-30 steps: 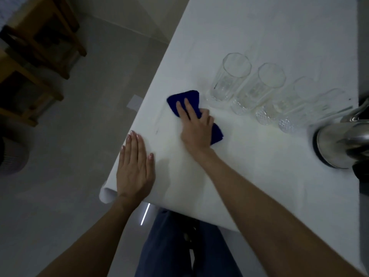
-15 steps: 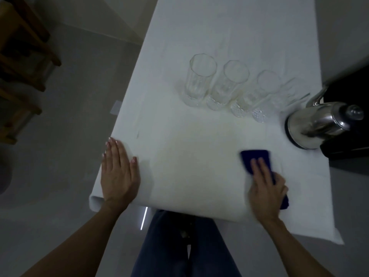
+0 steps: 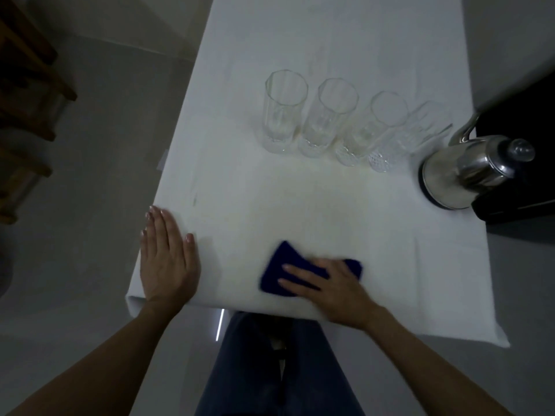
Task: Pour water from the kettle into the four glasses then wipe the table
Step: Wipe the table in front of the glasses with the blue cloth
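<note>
White cloth covers the table (image 3: 330, 40), and near its near edge lies the blue cloth (image 3: 282, 273), pressed flat under the spread fingers of the right hand (image 3: 330, 291). Left of it, the left hand (image 3: 168, 259) rests open and palm-down at the table's near-left corner. Farther off, four glasses (image 3: 333, 121) stand in a row, the kettle (image 3: 468, 172) just right of them.
</note>
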A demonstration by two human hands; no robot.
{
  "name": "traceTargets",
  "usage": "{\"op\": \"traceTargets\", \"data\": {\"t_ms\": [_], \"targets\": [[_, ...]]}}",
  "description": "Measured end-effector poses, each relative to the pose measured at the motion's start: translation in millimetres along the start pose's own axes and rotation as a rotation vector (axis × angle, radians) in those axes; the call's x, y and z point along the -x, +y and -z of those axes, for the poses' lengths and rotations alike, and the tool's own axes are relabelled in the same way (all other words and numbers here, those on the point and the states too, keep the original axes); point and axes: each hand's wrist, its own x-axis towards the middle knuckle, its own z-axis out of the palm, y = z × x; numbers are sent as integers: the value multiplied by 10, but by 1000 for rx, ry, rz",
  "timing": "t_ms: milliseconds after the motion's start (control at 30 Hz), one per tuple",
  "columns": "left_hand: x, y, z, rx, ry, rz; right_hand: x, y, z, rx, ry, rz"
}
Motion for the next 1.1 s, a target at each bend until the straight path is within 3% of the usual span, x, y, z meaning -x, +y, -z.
{"op": "traceTargets", "data": {"t_ms": [67, 100, 167, 233, 300, 433, 467, 533, 633, 767, 867, 933, 1000, 1100], "targets": [[6, 7, 4, -2, -4, 0, 280, 318, 144, 47, 5, -199], [7, 10, 5, -2, -4, 0, 267, 393, 181, 44, 29, -390], [10, 18, -7, -3, -3, -17, -102, 352, 135, 72, 92, -858], [18, 23, -23, -17, -4, -55, -694, 152, 38, -2, 103, -1130], [18, 11, -45, -27, -6, -81, -1127, -122, -32, -63, 134, -1018], [19, -2, -52, -27, 13, -92, -580, -450, -107, -55, 51, -193], [23, 0, -53, -20, 17, -93, -297, -376, -59, -35, 32, -116], [28, 9, -44, -12, 20, -102, 281, -127, 65, 53, 10, -167], [36, 2, -49, -30, 37, -123, 926, 293, 269, 140, 26, -586], [23, 11, -55, -47, 19, -114, 529, 667, 243, 129, 170, -1468], [17, 12, -60, -36, 5, -102, -362, 784, 201, -4, 198, -1708], [24, 13, -59, -47, 7, -117, -818, 701, 143, -39, 171, -1603], [22, 41, -51, -46, -10, -103, -1010, 543, 100, -49, 160, -1289], [22, 243, -49, -6, -54, -84, -779, 431, 144, -250, 152, -803]]}}
